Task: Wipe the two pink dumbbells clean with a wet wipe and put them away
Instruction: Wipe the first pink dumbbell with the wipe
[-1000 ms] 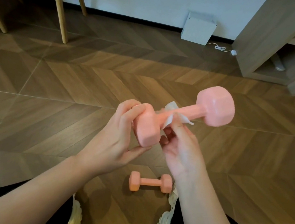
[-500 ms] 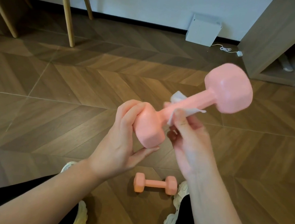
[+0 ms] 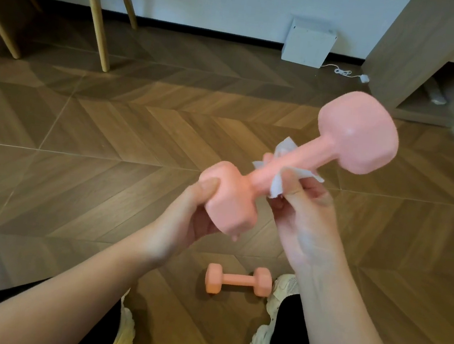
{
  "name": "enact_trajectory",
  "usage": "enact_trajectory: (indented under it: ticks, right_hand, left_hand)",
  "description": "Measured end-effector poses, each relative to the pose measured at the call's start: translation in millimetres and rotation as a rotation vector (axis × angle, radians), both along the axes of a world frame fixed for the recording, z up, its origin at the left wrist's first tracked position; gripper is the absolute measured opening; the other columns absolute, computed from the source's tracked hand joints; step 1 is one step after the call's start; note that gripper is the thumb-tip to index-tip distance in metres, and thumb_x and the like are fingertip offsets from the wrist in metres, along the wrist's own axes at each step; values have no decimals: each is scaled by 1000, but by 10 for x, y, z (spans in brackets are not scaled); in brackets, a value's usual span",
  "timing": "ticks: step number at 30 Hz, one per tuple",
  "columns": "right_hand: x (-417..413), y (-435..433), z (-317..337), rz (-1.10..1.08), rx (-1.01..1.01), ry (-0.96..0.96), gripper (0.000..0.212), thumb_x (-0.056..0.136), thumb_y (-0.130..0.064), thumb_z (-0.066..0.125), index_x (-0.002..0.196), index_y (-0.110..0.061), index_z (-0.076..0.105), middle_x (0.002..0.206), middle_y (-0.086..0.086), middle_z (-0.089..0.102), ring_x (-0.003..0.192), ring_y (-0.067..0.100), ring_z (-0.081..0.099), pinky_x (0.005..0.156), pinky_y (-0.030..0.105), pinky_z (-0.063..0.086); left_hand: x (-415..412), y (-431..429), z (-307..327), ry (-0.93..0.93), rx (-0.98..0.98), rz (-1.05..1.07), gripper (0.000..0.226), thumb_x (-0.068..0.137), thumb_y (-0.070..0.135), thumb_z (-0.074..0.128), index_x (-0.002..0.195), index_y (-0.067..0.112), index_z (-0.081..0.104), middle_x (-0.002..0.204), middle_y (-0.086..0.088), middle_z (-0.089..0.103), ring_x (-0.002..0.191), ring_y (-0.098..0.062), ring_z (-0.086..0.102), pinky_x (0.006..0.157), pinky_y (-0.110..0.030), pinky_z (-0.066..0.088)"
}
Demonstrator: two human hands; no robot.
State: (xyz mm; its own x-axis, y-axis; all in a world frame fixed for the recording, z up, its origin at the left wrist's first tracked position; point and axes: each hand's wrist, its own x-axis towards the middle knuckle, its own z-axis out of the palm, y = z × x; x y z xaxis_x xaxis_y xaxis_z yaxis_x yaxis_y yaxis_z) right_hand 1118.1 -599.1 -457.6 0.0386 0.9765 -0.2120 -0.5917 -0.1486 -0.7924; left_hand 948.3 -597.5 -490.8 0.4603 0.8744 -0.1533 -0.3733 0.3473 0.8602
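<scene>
- Held dumbbell [image 3: 292, 162]: pink, up in the air in front of the person, tilted, its far head up and to the right, its near head down and to the left.
- Left hand [image 3: 185, 221]: closed around the near head of the held dumbbell; thumb lies over the top of the head, fingers [image 3: 236, 237] curl under it, tips just showing below.
- Right hand [image 3: 302, 221]: fingers pinched shut on a white wet wipe [image 3: 279, 182], pressing it against the handle of the held dumbbell, close to the near head. Thumb on the near side of the handle, one fingertip showing on the far side.
- Wet wipe: wrapped part way round the handle; crumpled corners stick out above and below the bar.
- Far head of held dumbbell: bare, no hand or wipe on it.
- Second dumbbell [image 3: 238, 280]: pink, lying flat on the wooden floor [image 3: 107, 157] between the feet, its right head just beside the right shoe [image 3: 281, 288]. Nobody touching it.
- Left shoe [image 3: 126, 328]: pale, at bottom edge, well apart from second dumbbell.
- Background: white box [image 3: 307, 43] against the wall with a white cord [image 3: 344, 72] trailing right; wooden shelf unit [image 3: 406, 51] at right; chair legs [image 3: 96, 13] at upper left.
</scene>
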Motion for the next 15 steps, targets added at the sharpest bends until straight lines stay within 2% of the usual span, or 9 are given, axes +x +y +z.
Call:
enact_trajectory:
  ticks: [2,4,6,7,9,11,13,15]
  right_hand:
    - [60,29,25,-42,28,45,65,46,-35,96,104,-16,72,110,5,75,99,15,72,71,22,55]
    - [81,42,12,-92,15,67,58,49,-37,93,101,-21,73,104,1,76,90,10,72,69,21,53]
    - [57,34,-14,-125,-34,93,38,63,-34,81,99,-21,74,99,1,76,74,5,68,63,19,47]
    - [41,32,-25,-142,-62,114,37,67,-31,76,102,-19,73,98,3,76,66,4,64,60,18,46]
    - [41,44,-56,-177,-116,110,42,68,-28,74,107,-15,70,97,5,77,61,4,60,54,16,46]
    - [37,49,-94,-170,-159,30,45,66,-28,76,106,-10,69,97,8,77,67,7,65,56,16,49]
    - [-26,41,-147,-134,-206,-75,43,65,-29,77,100,-6,70,96,9,76,73,12,65,63,19,49]
    - [-114,24,-214,-104,-255,-185,35,67,-31,78,90,-6,72,91,9,74,74,17,58,65,20,43]
  left_hand:
    - [-44,-5,0,-93,-201,-109,63,87,59,43,113,7,69,90,-25,65,58,-32,61,74,-43,57]
    - [-106,7,-25,-120,-381,-206,73,85,67,37,107,8,74,81,-25,64,52,-32,60,79,-48,57]
    - [-155,29,-53,-69,-488,-270,82,88,70,29,105,4,74,81,-28,65,58,-35,64,85,-52,55]
    - [-163,46,-71,-10,-500,-255,81,91,68,27,106,4,73,90,-31,67,70,-39,68,88,-52,52]
    - [-134,61,-85,203,-386,-95,61,95,59,35,112,12,71,117,-26,67,100,-37,68,91,-47,53]
    - [-92,47,-59,503,-60,91,41,87,50,52,117,25,64,125,-6,67,113,-16,64,94,-33,51]
    - [-35,32,-15,643,195,10,40,79,48,61,116,33,62,114,13,70,106,1,64,91,-21,51]
    - [31,15,-36,805,257,-135,36,81,49,69,111,30,65,100,13,72,95,-2,67,84,-27,56]
